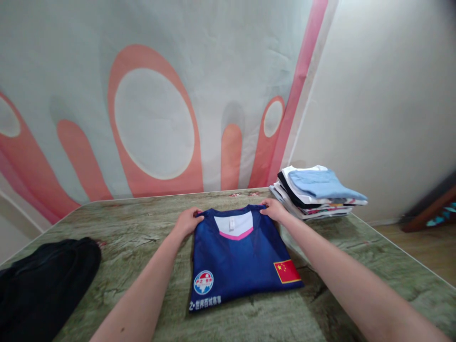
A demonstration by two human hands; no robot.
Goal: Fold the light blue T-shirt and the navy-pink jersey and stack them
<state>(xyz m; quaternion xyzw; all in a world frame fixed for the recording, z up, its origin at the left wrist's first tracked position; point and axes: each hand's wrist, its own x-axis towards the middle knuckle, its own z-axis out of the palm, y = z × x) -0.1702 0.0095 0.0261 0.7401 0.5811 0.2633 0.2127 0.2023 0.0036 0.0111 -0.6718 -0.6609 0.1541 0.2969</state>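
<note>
A navy blue T-shirt, folded into a compact shape, lies front up on the table. Its collar has a pink trim and a white inside with a small label, and faces the far side. A round logo and white lettering show at its lower left, a red flag patch at its lower right. My left hand pinches the far left corner by the shoulder. On the far right corner, my right hand grips the other shoulder between thumb and fingers.
A stack of folded clothes, light blue on top, sits at the table's back right, close to my right hand. Black cloth lies at the left. Behind the wood-patterned table hangs a printed backdrop.
</note>
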